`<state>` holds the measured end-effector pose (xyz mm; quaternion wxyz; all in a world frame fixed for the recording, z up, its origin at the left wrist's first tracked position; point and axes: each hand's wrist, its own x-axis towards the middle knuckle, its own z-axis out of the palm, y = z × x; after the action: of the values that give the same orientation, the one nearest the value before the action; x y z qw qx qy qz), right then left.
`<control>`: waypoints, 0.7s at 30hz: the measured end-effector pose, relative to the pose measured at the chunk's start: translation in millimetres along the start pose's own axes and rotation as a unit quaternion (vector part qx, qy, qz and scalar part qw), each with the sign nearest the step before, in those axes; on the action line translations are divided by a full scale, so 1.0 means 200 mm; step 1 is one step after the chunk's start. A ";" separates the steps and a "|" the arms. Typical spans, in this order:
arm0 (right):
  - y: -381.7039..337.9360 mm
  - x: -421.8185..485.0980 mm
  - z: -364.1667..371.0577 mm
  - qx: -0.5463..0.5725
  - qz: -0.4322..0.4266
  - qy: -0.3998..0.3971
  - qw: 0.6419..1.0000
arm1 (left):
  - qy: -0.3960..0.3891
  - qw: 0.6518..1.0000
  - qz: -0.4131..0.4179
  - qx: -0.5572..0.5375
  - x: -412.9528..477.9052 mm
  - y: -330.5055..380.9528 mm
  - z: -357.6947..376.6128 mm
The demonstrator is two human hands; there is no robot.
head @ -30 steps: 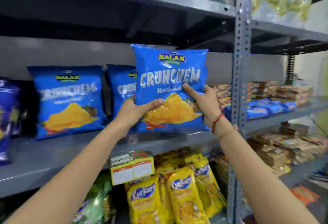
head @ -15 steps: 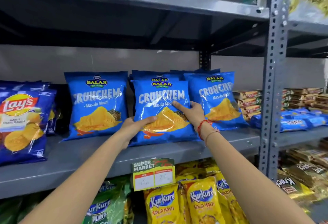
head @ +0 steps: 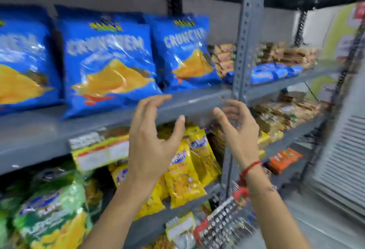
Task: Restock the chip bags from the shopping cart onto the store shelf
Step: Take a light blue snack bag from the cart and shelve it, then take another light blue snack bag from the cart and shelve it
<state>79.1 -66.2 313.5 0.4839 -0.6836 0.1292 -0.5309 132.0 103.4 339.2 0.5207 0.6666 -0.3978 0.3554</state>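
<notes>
Three blue Crunchem chip bags stand upright in a row on the grey shelf: one at the left edge, one in the middle and one on the right. My left hand hangs in front of the shelf lip below the middle bag, fingers spread, holding nothing. My right hand, with a red thread at the wrist, is beside it near the upright post, also empty with fingers apart. The wire shopping cart with a red handle shows at the bottom; its contents are not visible. The view is blurred.
A perforated grey post divides the shelving. Yellow snack bags and green bags fill the lower shelf. Price tags hang on the shelf lip. Biscuit packs lie on the right-hand shelves. A louvred panel stands at the right.
Both hands have let go of the middle blue bag and pulled back and down from the shelf. The bag now stands on its own. The view has swung right and down.
</notes>
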 end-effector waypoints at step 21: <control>1.37 -1.66 -1.55 -0.303 0.634 0.083 0.707 | -0.746 0.620 -0.241 -0.044 -2.12 -0.05 1.44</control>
<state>-225.5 -136.7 -115.1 0.4606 -0.5039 0.7256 -0.0865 -25.1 -108.2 -100.8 0.1409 0.7512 -0.4897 -0.4196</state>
